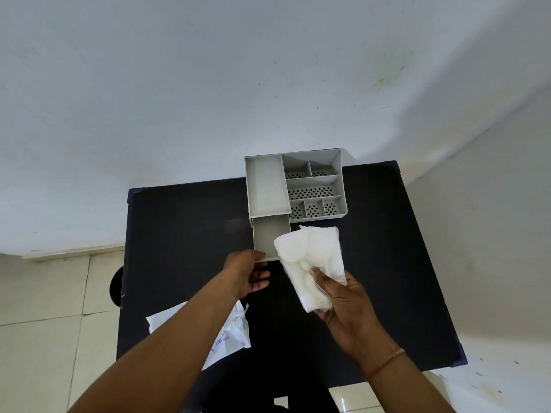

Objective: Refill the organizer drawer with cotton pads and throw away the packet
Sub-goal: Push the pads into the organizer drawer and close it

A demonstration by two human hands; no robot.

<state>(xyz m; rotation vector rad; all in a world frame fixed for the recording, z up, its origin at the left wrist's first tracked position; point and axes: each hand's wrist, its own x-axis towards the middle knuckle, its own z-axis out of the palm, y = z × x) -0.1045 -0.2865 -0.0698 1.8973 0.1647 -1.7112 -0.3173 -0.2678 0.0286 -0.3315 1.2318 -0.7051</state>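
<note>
A grey organizer [298, 186] with several compartments stands at the far side of a dark table [190, 234]. Its drawer [269, 236] is pulled out toward me and looks empty inside. My left hand [249, 274] holds the drawer's front edge with the fingers under it. My right hand [343, 302] grips a clear plastic bag of white round cotton pads [307, 257], held just right of the drawer with its top end near the drawer's rim. A white printed packet [231, 338] lies on the table near me, partly hidden by my left forearm.
The table stands against a white wall [268, 84], with another wall at the right. Pale floor tiles [44, 323] lie to the left. A dark round object [116, 286] shows beside the table's left edge.
</note>
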